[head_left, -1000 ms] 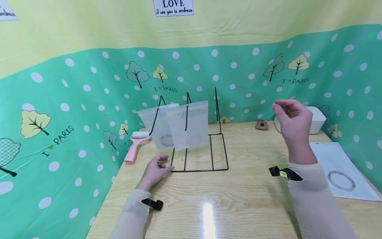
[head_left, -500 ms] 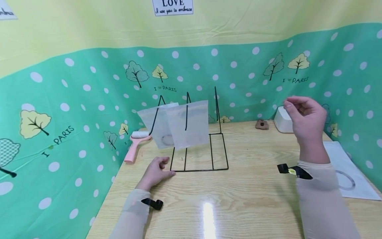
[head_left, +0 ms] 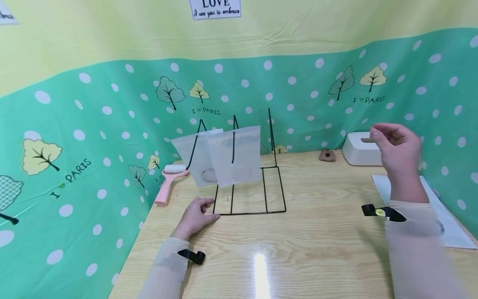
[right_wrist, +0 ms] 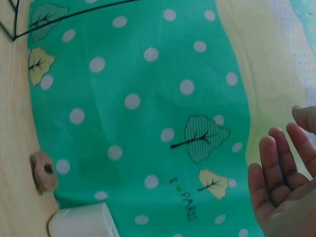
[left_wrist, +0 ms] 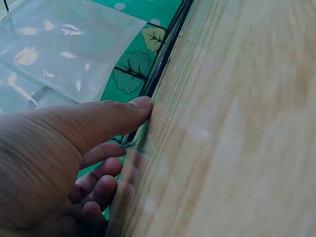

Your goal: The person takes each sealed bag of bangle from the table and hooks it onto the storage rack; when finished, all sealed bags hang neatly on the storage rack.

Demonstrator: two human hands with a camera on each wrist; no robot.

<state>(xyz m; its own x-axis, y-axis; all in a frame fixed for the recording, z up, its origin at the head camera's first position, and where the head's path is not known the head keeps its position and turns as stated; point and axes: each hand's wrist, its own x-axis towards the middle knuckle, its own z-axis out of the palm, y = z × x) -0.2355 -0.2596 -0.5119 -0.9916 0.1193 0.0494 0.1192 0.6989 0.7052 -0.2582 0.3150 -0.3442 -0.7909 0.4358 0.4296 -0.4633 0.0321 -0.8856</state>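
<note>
A black wire rack (head_left: 266,191) with upright prongs stands on the table. Two translucent plastic bags (head_left: 239,155) hang on its left and middle prongs; the rear one (head_left: 198,166) shows a ring shape. My left hand (head_left: 194,218) holds the rack's front left corner. In the left wrist view, the thumb (left_wrist: 133,108) lies on the black bar while the other fingers curl beside the corner. Raised at the right, my right hand (head_left: 401,153) has loosely bent fingers and nothing in it. The right wrist view shows its fingers (right_wrist: 271,168) apart from any object.
A pink lint roller (head_left: 168,185) lies left of the rack. At the back right are a small brown object (head_left: 327,155) and a white tissue box (head_left: 360,149). A flat white bag (head_left: 453,226) lies partly behind my right forearm. A patterned curtain (head_left: 298,104) encloses the table.
My right hand has moved to the right, uncovering the tissue box and covering more of the flat white bag. My left hand has shifted slightly at the rack's corner; the rack and hanging bags stay put.
</note>
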